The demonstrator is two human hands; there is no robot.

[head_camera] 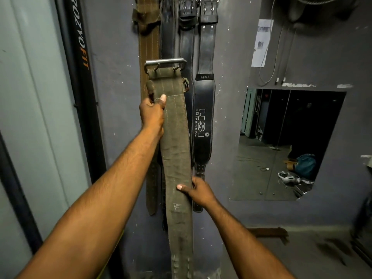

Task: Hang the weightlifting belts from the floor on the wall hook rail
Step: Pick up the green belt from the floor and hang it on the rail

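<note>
I hold a worn olive-green canvas belt [177, 150] upright in front of the grey wall, its steel buckle [165, 63] at the top. My left hand [152, 113] grips the belt just below the buckle. My right hand [198, 193] grips it lower down, at its right edge. Behind it, several belts hang from the top of the wall: a brown one [148, 43], plain black ones [186, 47] and a black USI belt [203, 121]. The hook rail itself is cut off by the frame's top edge.
A black PROZYOFIT pole [81, 57] leans at the left beside a pale door. A mirror [285, 146] on the right wall reflects a blue bag and floor clutter. A paper notice [261, 43] and cables hang above it. A wooden piece [267, 232] lies on the floor.
</note>
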